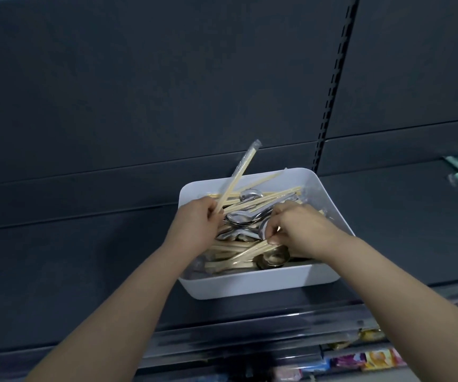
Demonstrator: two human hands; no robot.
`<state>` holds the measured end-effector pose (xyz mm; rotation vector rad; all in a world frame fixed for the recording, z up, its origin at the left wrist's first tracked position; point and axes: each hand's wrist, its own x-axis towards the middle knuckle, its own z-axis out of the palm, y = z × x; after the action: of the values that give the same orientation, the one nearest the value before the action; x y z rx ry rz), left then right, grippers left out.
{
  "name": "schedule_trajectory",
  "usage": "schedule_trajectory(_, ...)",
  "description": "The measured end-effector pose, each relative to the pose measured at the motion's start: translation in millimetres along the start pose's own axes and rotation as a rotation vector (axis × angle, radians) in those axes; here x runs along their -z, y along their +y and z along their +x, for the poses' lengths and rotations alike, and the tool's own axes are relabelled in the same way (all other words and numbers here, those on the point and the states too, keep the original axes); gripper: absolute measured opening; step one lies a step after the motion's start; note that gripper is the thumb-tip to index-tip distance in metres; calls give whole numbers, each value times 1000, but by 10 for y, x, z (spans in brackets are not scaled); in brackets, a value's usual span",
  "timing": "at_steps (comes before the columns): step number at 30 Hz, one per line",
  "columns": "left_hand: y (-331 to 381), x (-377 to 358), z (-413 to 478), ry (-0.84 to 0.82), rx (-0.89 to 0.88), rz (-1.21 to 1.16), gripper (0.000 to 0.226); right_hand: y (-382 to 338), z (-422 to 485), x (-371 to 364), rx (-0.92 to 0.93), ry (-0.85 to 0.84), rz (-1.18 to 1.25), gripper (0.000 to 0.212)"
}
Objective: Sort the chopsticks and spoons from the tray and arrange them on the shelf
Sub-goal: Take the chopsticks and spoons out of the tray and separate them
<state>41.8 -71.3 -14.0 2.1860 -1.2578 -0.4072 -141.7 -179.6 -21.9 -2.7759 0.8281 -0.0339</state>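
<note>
Over tray (252, 283), L hand (194, 224) grips chopsticks (236, 180), R hand (302, 230) pinches pair (249, 252).

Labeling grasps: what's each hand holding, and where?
Left hand grips wrapped chopsticks at their lower end; right hand pinches chopsticks in the tray near one end.

The single view comes from a wide-angle camera on the person's head. It faces the dark shelf (84, 271), looking forward and down from near, so both forearms (128, 299) enter from the bottom and the white tray (249, 282) lies near the shelf's front edge.
</note>
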Motion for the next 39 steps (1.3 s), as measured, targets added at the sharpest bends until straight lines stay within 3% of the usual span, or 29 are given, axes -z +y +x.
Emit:
schedule_trajectory(4,32,3,-61,13,60,-232,12,-8,-8,-40,27,-9,-142,12)
schedule_trajectory(9,58,4,-102,20,70,-234,14,13,-58,5,10,-144,-144,17)
schedule_trajectory(12,57,-1,-129,19,73,-215,15,21,-59,22,-22,-12,-138,3)
schedule_trajectory(15,45,22,-133,67,86,-232,11,57,-67,41,14,81,-112,3)
schedule_trajectory(19,71,70,-118,126,109,-291,10,57,-105,5,71,-182,97,19)
schedule_trajectory(22,81,89,-107,122,103,-287,10,45,-108,-22,-10,-257,8,21)
schedule_trajectory(25,68,99,-110,148,112,-293,11,11,-75,40,-127,-124,-10,21)
schedule_trajectory(29,21,105,-98,220,147,-284,12,93,36,179,-300,184,52,9)
schedule_trajectory(31,9,70,-78,168,130,-201,15,151,72,224,-389,196,148,6)
schedule_trajectory(35,74,-70,-91,-160,91,8,14,218,57,211,-449,149,339,11)
schedule_trajectory(39,112,-214,-130,-379,49,347,26,265,-53,185,-435,269,434,17)
